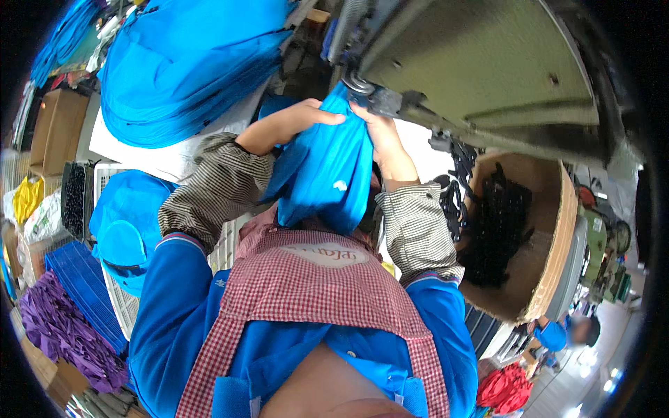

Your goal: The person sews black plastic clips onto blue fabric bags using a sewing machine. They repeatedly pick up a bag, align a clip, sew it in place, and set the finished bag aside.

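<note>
A bright blue piece of cloth [331,171] hangs between my hands and down toward my apron, its upper end by the metal end part [380,99] of an olive-green machine [481,59], apparently a sewing machine. My left hand [306,118] is closed on the cloth's upper left side, thumb lying over it. On the other side, my right hand [380,134] grips the cloth's upper right edge just below the machine part, which hides some of its fingers. A small white patch shows on the cloth's lower part.
A stack of blue cloth pieces [188,76] lies at the back left. A white plastic basket [110,272] at my left holds a blue bag. At my right stands a cardboard box [550,244] with black straps. Purple cloth [63,334] lies lower left; a person [557,334] is lower right.
</note>
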Motion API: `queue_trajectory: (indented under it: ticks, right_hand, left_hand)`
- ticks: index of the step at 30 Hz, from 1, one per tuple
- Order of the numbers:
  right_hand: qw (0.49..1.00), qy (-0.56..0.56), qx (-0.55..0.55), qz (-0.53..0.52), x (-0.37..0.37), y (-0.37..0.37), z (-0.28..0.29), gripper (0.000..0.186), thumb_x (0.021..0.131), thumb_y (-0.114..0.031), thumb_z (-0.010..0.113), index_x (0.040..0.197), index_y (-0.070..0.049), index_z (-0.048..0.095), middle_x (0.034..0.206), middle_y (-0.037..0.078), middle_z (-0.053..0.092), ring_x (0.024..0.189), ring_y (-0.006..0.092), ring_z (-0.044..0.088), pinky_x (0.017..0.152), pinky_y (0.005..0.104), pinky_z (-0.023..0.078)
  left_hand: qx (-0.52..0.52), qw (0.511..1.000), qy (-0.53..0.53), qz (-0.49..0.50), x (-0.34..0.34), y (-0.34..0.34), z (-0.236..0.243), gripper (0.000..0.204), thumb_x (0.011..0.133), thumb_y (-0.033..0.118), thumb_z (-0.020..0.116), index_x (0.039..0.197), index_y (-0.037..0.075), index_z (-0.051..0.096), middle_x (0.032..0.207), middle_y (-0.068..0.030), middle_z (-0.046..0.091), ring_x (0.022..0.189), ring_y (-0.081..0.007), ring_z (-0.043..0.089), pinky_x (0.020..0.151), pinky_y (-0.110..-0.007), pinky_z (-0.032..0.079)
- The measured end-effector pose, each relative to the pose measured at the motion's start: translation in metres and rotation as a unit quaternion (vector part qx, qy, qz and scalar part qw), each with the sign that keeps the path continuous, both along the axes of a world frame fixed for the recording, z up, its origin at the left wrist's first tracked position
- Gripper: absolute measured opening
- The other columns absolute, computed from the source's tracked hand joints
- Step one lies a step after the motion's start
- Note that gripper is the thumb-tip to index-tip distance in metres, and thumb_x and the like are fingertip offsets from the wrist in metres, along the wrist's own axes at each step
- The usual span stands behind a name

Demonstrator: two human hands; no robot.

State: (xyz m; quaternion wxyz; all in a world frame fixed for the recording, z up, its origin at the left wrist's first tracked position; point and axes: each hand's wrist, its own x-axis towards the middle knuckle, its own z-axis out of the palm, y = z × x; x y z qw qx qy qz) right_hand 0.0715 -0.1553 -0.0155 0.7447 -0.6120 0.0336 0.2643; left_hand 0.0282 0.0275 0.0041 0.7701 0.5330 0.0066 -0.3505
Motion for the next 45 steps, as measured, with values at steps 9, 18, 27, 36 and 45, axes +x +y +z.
queue_trajectory:
  ticks: [9, 18, 27, 36, 45]
  right_hand:
    - [0.786, -0.159, -0.593, -0.064, -0.060, -0.249, -0.087, 0.028, 0.074, -0.028, 0.059, 0.068, -0.001, 0.064, 0.066, 0.015, 0.062, 0.056, 0.0284, 0.060, 0.057, 0.0366, 0.048]
    - [0.669, -0.250, -0.699, -0.046, -0.094, -0.222, -0.081, 0.028, 0.074, -0.030, 0.061, 0.084, -0.003, 0.060, 0.077, 0.018, 0.061, 0.072, 0.0341, 0.059, 0.068, 0.0419, 0.047]
    - [0.668, -0.668, -0.327, -0.020, -0.080, -0.051, 0.027, 0.033, 0.069, 0.005, 0.055, 0.100, -0.005, 0.061, 0.099, 0.011, 0.062, 0.092, 0.0269, 0.060, 0.082, 0.0360, 0.047]
    - [0.625, -0.709, -0.324, 0.043, -0.055, -0.031, 0.035, 0.037, 0.065, 0.000, 0.057, 0.099, -0.013, 0.064, 0.099, 0.005, 0.062, 0.096, 0.0243, 0.057, 0.087, 0.0380, 0.044]
    - [0.711, -0.592, -0.380, -0.007, -0.041, -0.075, -0.002, 0.021, 0.071, -0.009, 0.062, 0.092, -0.008, 0.063, 0.107, 0.010, 0.057, 0.102, 0.0272, 0.052, 0.084, 0.0401, 0.042]
  left_hand:
    - [0.053, 0.996, -0.029, 0.067, -0.017, 0.006, -0.010, 0.047, 0.073, 0.027, 0.069, 0.103, -0.006, 0.056, 0.097, -0.0144, 0.061, 0.085, -0.0218, 0.059, 0.081, -0.032, 0.045]
    - [0.108, 0.989, 0.017, 0.097, -0.016, 0.008, -0.024, 0.066, 0.066, 0.032, 0.073, 0.110, -0.011, 0.049, 0.102, -0.0198, 0.058, 0.093, -0.0271, 0.058, 0.088, -0.036, 0.042]
    - [0.041, 0.999, 0.013, 0.033, -0.012, 0.007, -0.021, 0.046, 0.074, 0.024, 0.065, 0.110, -0.001, 0.054, 0.101, -0.0107, 0.060, 0.090, -0.0206, 0.059, 0.083, -0.034, 0.045]
    - [0.016, 0.999, 0.032, 0.037, -0.011, 0.008, -0.027, 0.036, 0.076, 0.021, 0.065, 0.105, 0.000, 0.058, 0.095, -0.0097, 0.063, 0.080, -0.0181, 0.062, 0.075, -0.030, 0.048]
    - [0.042, 0.998, 0.030, 0.034, -0.008, 0.016, -0.022, 0.035, 0.077, 0.019, 0.064, 0.106, 0.000, 0.058, 0.095, -0.0097, 0.063, 0.082, -0.0186, 0.061, 0.076, -0.031, 0.048]
